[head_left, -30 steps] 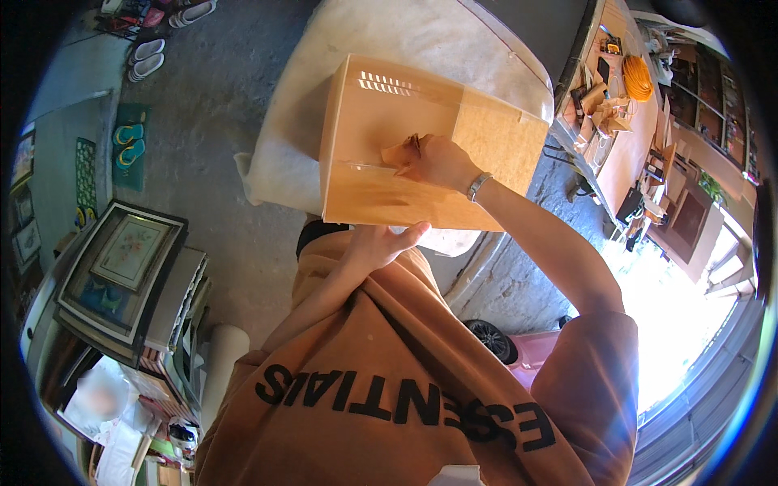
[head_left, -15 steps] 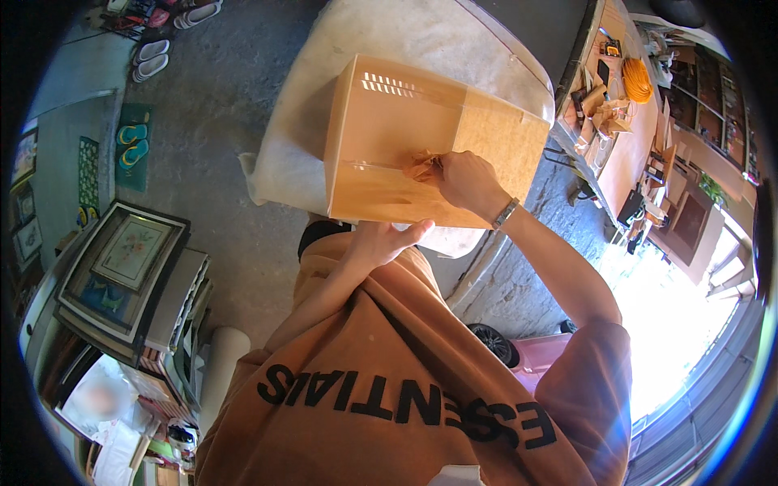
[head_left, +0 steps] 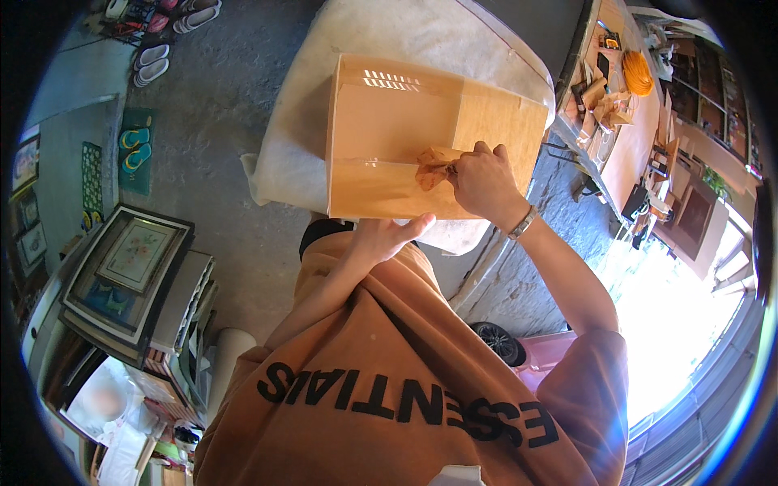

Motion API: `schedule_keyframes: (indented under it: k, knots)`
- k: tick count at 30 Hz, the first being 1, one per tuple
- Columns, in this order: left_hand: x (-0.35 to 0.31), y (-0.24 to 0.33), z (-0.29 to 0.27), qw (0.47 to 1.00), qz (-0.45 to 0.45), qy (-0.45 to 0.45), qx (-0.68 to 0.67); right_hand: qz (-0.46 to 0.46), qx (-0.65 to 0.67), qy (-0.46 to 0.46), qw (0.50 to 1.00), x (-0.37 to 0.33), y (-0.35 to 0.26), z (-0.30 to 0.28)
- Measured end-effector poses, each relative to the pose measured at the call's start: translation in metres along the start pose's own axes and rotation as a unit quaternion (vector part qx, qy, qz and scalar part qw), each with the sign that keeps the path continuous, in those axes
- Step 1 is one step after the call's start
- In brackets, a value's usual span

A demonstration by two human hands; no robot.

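A light-brown wooden box (head_left: 502, 121), with two rows of small slots at its far left, lies on a cloth-covered table (head_left: 304, 154) in front of me. Along its near edge, my left hand (head_left: 382, 240) steadies it with the thumb stretched out; the other fingers are mostly hidden. My right hand (head_left: 489, 188), with a bracelet at the wrist, pinches a crumpled brown piece of cloth or paper (head_left: 433, 168). That wad rests against the box's glossy near part, right of the middle.
A workbench (head_left: 624, 150) at the right carries an orange coil (head_left: 638, 73) and scraps. Framed pictures (head_left: 130, 267) are stacked at the left. Slippers (head_left: 151, 66) lie on the floor at the far left. A black wheel (head_left: 497, 342) sits beside my right side.
My right hand has moved a little to the right with the crumpled wad, and more of the wad shows. The box's near edge sits slightly higher in view. My left hand stays by that edge.
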State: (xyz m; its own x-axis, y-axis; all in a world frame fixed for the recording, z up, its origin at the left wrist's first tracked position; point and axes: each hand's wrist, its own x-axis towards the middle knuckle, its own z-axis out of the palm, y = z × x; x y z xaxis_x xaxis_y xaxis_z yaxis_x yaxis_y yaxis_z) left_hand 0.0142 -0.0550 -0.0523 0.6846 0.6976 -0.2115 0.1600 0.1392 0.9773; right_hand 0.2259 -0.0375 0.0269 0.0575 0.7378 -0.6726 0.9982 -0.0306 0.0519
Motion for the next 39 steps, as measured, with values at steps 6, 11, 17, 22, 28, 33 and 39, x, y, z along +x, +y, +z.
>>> schedule_keyframes:
  k: [6,11,17,22,28,33,39]
  knots:
    - [0.004,-0.002,0.004,0.998,-0.035,-0.011,-0.045,0.049,0.286,-0.047,0.956,0.041,0.011,-0.002]
    - [0.007,0.000,0.002,0.995,-0.059,-0.024,-0.074,0.044,0.456,-0.106,0.882,0.105,0.012,0.016]
    - [0.009,0.005,0.000,0.995,-0.040,-0.013,-0.096,-0.044,0.352,-0.052,0.933,0.111,0.018,0.036]
    - [0.010,0.007,0.002,0.996,-0.008,0.020,-0.083,-0.105,-0.021,-0.130,0.986,0.091,0.027,0.030]
    - [0.010,0.005,0.004,0.997,0.019,0.028,-0.076,-0.137,-0.097,-0.219,0.961,0.098,0.013,0.033]
    - [0.010,0.003,0.004,0.996,0.064,0.038,-0.040,-0.175,-0.093,-0.071,0.978,0.103,0.015,0.056]
    - [0.007,0.003,0.006,0.997,0.057,0.042,-0.016,-0.276,-0.113,-0.026,0.954,0.113,0.027,0.080]
